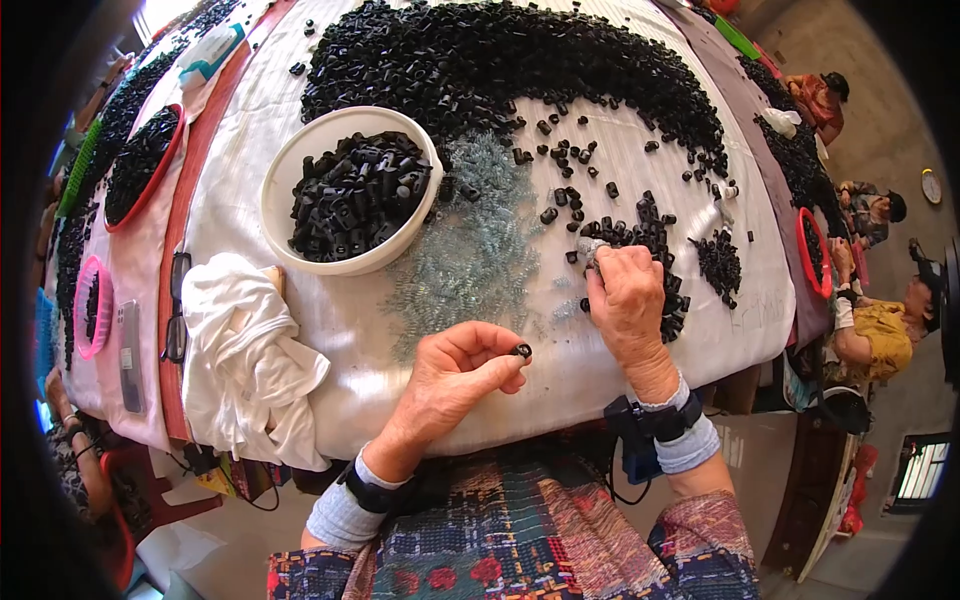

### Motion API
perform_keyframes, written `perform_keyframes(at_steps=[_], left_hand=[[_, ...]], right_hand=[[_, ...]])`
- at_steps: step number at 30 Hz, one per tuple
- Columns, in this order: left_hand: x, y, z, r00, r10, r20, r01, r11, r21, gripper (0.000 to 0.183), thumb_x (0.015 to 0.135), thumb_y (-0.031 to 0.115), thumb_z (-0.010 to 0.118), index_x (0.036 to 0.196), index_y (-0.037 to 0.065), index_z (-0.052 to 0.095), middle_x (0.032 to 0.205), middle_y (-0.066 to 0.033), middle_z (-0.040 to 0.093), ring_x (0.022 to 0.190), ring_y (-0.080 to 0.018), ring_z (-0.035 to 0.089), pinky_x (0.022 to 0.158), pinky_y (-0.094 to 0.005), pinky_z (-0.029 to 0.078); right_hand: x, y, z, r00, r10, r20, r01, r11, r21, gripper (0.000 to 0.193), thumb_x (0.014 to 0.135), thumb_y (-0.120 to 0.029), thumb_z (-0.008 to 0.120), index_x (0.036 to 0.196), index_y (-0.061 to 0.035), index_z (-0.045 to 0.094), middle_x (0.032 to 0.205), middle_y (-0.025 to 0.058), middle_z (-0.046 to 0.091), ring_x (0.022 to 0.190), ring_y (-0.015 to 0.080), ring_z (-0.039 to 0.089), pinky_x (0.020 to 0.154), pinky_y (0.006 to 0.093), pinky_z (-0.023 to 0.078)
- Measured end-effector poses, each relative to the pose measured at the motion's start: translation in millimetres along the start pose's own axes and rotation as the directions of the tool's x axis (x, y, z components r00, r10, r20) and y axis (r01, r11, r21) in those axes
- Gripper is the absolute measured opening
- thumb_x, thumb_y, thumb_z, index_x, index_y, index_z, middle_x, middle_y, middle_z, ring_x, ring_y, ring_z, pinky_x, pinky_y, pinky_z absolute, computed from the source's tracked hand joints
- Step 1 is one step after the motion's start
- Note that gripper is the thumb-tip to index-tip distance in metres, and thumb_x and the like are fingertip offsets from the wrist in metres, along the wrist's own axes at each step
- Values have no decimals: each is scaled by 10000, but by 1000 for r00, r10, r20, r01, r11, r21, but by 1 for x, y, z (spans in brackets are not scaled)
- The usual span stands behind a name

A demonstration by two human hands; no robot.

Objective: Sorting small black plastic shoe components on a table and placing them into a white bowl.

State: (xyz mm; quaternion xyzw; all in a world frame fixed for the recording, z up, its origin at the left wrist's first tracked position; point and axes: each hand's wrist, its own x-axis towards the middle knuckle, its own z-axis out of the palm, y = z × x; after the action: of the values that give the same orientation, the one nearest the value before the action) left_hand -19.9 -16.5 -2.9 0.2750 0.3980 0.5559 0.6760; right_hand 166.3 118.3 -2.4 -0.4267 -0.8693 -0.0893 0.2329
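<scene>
Between the thumb and forefinger of my left hand [462,378] is a small black plastic piece [521,350], round with a hole in its end. My right hand [630,300] is bent down over a cluster of similar black pieces [650,232], its fingers bunched together. Something greyish [590,246] shows at its fingertips; whether that is a finger wrapping or a held thing, I cannot make out. Ahead of my left hand spreads a heap of thin, shiny, pale pieces [465,265] that look like small springs. A white bowl [276,215] full of black clip-like parts stands behind it.
A large mound of black parts [500,65] covers the table's far side. A small dark pile [718,265] lies right. At left are a crumpled white cloth [240,350], glasses [176,310], a phone-like slab [131,355] and a pink basket [92,305]. Other people [880,335] sit along the right.
</scene>
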Motion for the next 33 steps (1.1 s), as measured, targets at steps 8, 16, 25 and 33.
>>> perform_keyframes(at_steps=[8,16,25,33], left_hand=[[0,-2,7,998,-13,-62,16,999,44,183,848,61,644,1000,-31,600,875,-50,645,748,-108,629,676,-227,522],[0,-3,11,994,36,-105,-27,996,88,209,857,74,639,1023,-46,596,906,-69,651,768,-111,636,681,-226,528],[1,-9,14,987,65,-149,-45,990,130,195,856,56,632,1016,-52,603,896,-75,657,760,-111,642,675,-222,538],[1,-12,15,982,70,-173,-40,985,170,199,849,81,651,998,-46,616,867,-72,664,748,-104,642,664,-217,534]], right_hand=[[-10,-41,-38,986,165,6,-124,713,690,284,743,62,659,1010,-3,586,840,97,666,691,200,646,625,279,504],[-31,-62,-33,989,143,-27,-69,621,781,298,735,54,686,1014,12,590,858,109,688,717,190,676,631,268,525],[-35,-64,-25,988,122,-97,-14,694,720,236,706,62,709,905,11,594,770,123,637,653,254,637,577,305,502],[-38,-66,-24,986,88,-141,30,741,671,234,672,83,700,859,15,577,704,140,572,604,301,568,544,350,466]])
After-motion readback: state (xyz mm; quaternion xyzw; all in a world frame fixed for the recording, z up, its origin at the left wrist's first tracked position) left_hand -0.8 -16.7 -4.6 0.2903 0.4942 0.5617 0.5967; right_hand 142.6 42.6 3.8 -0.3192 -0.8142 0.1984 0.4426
